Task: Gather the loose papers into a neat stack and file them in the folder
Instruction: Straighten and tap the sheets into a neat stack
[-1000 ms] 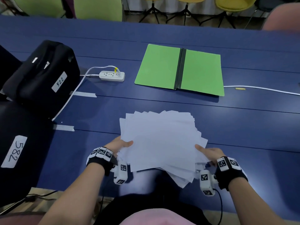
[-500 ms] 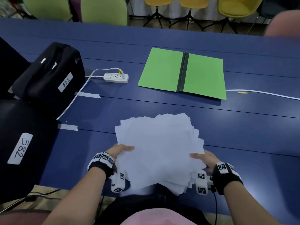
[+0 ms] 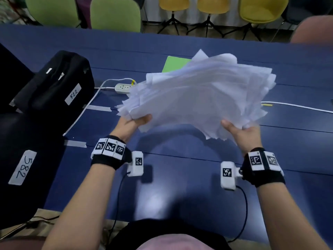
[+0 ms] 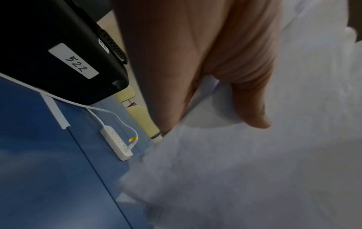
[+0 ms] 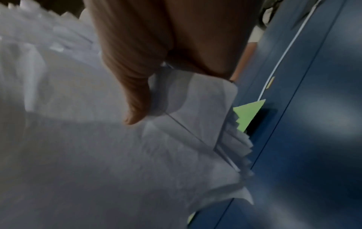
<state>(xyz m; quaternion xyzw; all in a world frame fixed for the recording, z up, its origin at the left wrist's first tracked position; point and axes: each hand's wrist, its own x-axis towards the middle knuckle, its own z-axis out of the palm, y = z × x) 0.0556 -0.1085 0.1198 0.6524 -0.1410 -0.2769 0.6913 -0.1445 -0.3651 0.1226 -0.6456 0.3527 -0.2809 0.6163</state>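
Overhead, both hands, left hand (image 3: 132, 123) and right hand (image 3: 242, 131), pinch the ragged papers (image 3: 198, 98), hiding most of the green folder (image 3: 175, 64) beside the power strip (image 3: 122, 88)

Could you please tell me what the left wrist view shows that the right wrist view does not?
Only the left wrist view shows the black case labelled 522, the white power strip and the left hand gripping the sheets. Only the right wrist view shows the green folder peeking past the papers' edge, a white cable and the right hand. Both show the uneven papers and the blue table.
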